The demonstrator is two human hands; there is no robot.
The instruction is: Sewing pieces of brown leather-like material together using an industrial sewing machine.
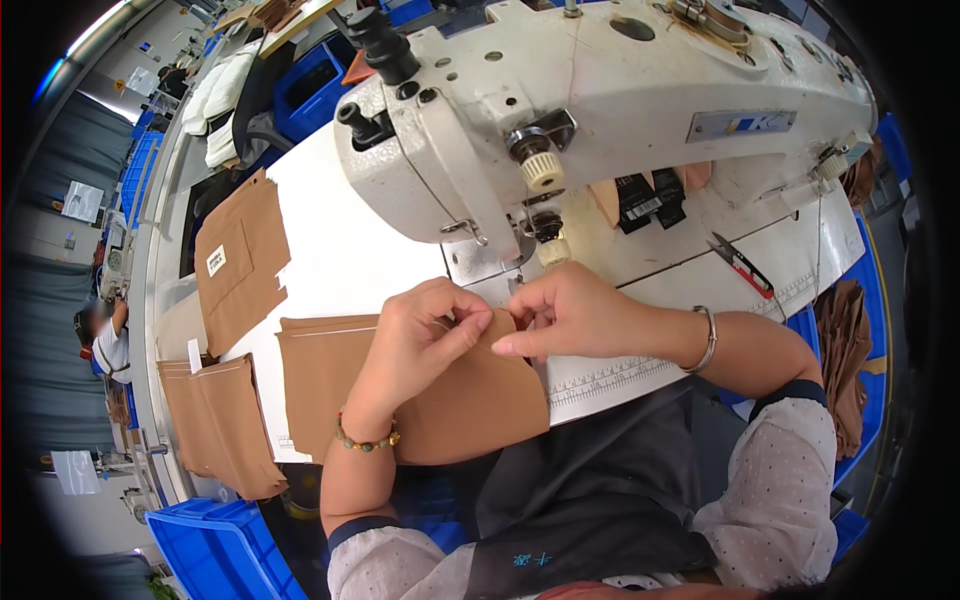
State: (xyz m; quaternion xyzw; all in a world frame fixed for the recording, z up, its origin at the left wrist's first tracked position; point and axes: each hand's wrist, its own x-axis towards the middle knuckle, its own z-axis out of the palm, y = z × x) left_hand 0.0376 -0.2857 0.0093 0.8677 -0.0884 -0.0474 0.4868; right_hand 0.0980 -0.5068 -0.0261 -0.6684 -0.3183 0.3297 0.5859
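A brown fabric piece [460,400] lies across the front of the white sewing table, its lower part hanging past the edge. At its upper right corner, just in front of the needle area, both hands meet. My left hand [425,325] pinches the fabric edge, thumb against fingers. Close beside it, my right hand [575,315] also pinches the corner of the cloth. The white sewing machine [600,90] stands over the table, its head right behind my fingers. What exactly lies between the fingertips is too small to make out.
Red-handled thread snips [742,268] lie right of the needle, near a printed ruler strip [620,375]. More brown pieces [240,260] rest at the left, with a stack [222,425] nearer me. Blue bins [225,550] flank the table. Black labels [650,200] sit under the machine arm.
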